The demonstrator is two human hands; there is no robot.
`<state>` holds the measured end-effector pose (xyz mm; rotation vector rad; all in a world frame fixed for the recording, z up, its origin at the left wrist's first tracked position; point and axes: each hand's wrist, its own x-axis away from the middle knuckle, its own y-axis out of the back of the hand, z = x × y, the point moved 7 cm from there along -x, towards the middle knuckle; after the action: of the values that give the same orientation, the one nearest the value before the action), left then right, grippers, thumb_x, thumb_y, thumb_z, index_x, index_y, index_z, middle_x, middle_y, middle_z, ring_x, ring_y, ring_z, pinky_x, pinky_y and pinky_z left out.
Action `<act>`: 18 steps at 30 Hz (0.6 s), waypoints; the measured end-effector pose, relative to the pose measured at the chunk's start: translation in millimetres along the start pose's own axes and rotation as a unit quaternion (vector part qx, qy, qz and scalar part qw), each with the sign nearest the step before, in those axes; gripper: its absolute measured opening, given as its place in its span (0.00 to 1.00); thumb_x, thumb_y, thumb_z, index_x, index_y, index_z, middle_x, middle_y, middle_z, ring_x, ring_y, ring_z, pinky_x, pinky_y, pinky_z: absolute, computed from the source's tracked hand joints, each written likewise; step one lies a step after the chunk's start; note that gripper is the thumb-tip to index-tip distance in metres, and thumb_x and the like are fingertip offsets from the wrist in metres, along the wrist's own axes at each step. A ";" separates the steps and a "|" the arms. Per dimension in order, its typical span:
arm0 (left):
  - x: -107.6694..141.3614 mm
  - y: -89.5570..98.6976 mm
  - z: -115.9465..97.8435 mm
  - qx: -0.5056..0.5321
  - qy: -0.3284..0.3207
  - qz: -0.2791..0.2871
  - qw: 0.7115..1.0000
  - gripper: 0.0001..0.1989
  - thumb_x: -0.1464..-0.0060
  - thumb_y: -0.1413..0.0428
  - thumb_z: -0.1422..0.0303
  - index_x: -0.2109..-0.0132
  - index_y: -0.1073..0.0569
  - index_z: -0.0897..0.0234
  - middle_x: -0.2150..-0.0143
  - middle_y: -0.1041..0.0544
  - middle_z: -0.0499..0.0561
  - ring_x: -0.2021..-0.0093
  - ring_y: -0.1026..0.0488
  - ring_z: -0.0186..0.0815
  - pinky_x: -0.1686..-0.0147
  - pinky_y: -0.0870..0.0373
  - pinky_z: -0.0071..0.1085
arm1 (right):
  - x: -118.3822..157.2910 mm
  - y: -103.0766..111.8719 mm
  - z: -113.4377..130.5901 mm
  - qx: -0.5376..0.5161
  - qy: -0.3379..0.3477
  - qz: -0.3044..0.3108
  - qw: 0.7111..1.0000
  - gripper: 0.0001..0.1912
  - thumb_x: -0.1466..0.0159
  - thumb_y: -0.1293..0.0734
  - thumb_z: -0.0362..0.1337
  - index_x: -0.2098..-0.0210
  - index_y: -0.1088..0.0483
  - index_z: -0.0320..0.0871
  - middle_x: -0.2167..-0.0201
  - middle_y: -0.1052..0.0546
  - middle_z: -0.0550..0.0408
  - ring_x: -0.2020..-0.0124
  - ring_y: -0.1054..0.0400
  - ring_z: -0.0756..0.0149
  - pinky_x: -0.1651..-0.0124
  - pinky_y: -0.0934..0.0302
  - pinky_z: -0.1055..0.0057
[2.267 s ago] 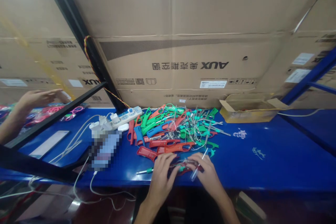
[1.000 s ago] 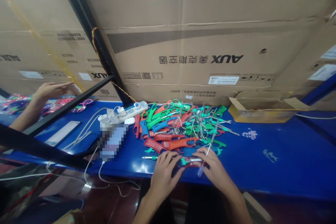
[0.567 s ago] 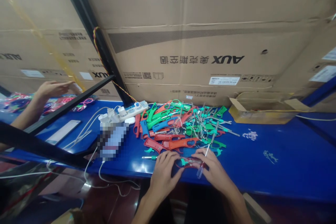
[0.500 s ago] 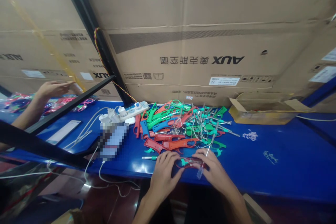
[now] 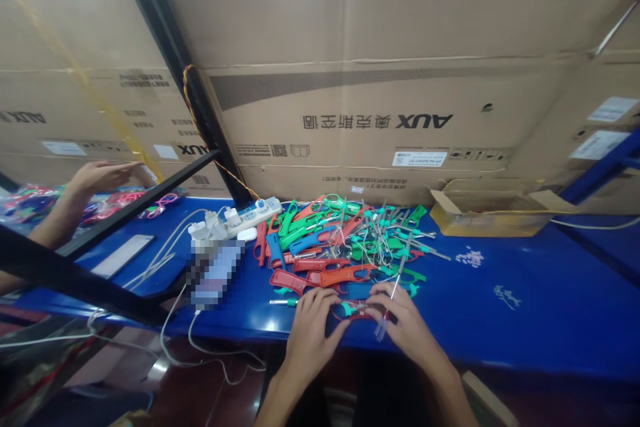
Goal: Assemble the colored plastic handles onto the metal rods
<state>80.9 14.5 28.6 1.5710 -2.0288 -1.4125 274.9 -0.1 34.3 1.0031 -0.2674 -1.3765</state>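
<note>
Near the table's front edge, my left hand (image 5: 313, 328) is closed round a long-nosed gas lighter (image 5: 350, 309) with red casing and a green part. The lighter's metal tube sticks out to the left of the fingers. My right hand (image 5: 406, 320) grips the other end of the lighter with its fingertips. Tucked in the same hand is a screwdriver (image 5: 381, 329), its clear handle downward and its thin shaft slanting up. Just beyond both hands lies a heap of lighter parts: orange casings (image 5: 345, 275), green casings (image 5: 305, 227) and metal tubes with thin wires. My fingers hide part of the lighter.
A power strip (image 5: 257, 213) with plugs and a blurred-out phone (image 5: 217, 277) with cables lie to the left. An open carton (image 5: 495, 223) stands at the right back. Beyond a black frame bar (image 5: 145, 203), another person's hand (image 5: 103, 177) is over bagged goods.
The view has shifted slightly. Both my hands keep nearly the same hold on the lighter and screwdriver, with only small finger movements.
</note>
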 end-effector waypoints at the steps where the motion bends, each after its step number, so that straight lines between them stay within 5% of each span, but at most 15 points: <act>1: -0.3 -0.4 0.6 0.001 0.003 0.001 1.000 0.14 0.40 0.36 0.68 0.49 0.29 0.58 0.46 0.23 0.53 0.42 0.31 0.48 0.44 0.33 0.47 | 0.1 0.1 1.2 0.003 0.004 0.001 1.000 0.06 0.29 0.33 0.39 0.54 0.24 0.50 0.52 0.25 0.49 0.49 0.29 0.55 0.45 0.35 0.57; 6: -2.2 0.7 0.2 0.007 0.006 0.001 1.000 0.17 0.44 0.32 0.66 0.51 0.28 0.58 0.46 0.23 0.53 0.42 0.30 0.49 0.43 0.32 0.48 | 1.3 -5.1 4.3 0.023 0.024 0.018 0.999 0.09 0.30 0.31 0.37 0.51 0.23 0.53 0.46 0.25 0.50 0.45 0.30 0.53 0.43 0.35 0.55; 12: -0.7 0.9 -0.9 -0.001 -0.010 -0.019 1.000 0.16 0.44 0.32 0.65 0.52 0.27 0.58 0.46 0.23 0.54 0.42 0.29 0.50 0.44 0.31 0.49 | 1.6 -2.8 6.1 0.008 0.044 -0.029 0.999 0.09 0.31 0.30 0.37 0.52 0.20 0.53 0.48 0.22 0.50 0.46 0.28 0.53 0.44 0.33 0.54; 18: 1.7 21.4 -15.7 0.028 -0.057 -0.062 0.996 0.22 0.39 0.37 0.60 0.40 0.30 0.56 0.41 0.24 0.56 0.37 0.31 0.52 0.35 0.40 0.58 | 10.3 27.4 -13.9 -0.114 -0.034 -0.208 0.971 0.10 0.31 0.31 0.41 0.53 0.20 0.50 0.56 0.19 0.50 0.54 0.25 0.57 0.48 0.31 0.60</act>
<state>77.0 3.9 52.6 1.7045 -2.0831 -1.5340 305.7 -6.7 42.0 0.8490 0.0588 -1.7795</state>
